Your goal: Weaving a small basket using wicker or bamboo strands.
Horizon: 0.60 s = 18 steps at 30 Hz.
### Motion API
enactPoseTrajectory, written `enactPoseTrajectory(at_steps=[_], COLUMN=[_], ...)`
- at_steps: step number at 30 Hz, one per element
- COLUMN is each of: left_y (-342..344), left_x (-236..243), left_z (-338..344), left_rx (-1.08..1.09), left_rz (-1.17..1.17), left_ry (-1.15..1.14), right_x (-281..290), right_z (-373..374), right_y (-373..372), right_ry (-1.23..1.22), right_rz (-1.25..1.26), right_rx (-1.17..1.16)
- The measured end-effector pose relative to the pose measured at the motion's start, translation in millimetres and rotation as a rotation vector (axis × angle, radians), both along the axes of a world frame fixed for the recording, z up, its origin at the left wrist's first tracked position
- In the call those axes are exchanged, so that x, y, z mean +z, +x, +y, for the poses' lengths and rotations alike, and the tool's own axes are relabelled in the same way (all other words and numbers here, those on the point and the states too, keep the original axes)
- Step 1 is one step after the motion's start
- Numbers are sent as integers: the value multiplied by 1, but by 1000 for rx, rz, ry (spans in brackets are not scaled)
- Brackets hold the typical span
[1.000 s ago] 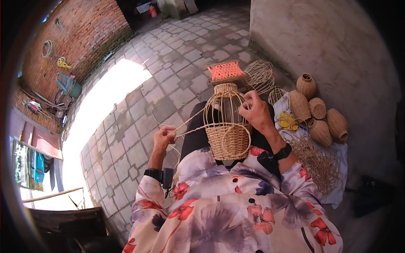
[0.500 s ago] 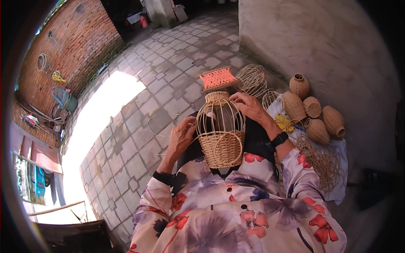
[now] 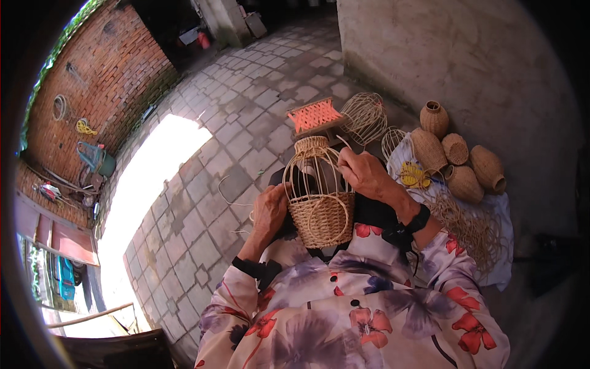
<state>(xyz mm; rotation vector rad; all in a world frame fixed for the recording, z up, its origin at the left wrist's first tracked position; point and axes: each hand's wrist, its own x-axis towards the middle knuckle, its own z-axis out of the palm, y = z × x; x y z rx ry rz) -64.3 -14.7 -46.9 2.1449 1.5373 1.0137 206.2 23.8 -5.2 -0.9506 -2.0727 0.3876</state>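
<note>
A part-woven wicker basket (image 3: 322, 221) stands upright in my lap, its lower body densely woven and its upper ribs bare up to a woven neck. My left hand (image 3: 270, 212) is closed on its left side, at the top of the woven part; the fingertips are partly hidden behind the ribs. On the opposite side, my right hand (image 3: 370, 176) pinches a thin wicker strand (image 3: 343, 142) whose end sticks up above the fingers beside the ribs. A loose strand (image 3: 230, 198) curves out past my left hand over the paving.
A small stool (image 3: 314, 117) with an orange woven seat stands just beyond the basket. Right of it lie open wicker frames (image 3: 364, 117), several finished wicker vases (image 3: 465, 184) and a heap of strands (image 3: 464, 227) on a white sheet (image 3: 503, 246). A plastered wall (image 3: 442, 55) rises behind.
My right hand has drawn back from the basket's neck, lower and nearer, and now pinches a strand. My left hand has shifted slightly nearer, its fingers more curled.
</note>
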Motion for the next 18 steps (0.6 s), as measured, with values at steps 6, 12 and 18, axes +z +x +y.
enactPoseTrajectory(at_steps=[6,12,18], left_y=[0,2,4], left_x=[0,4,10], left_z=[-1,-1,-7], left_rx=[-5,17,19], left_rz=[42,59,39], left_ry=[-8,-7,-17], right_x=[8,-5,30], right_z=[0,-10,-2], right_y=[35,0,84], right_ry=[-466,2,-194], right_rz=[152,-242,340], right_rx=[-41,-91,-269])
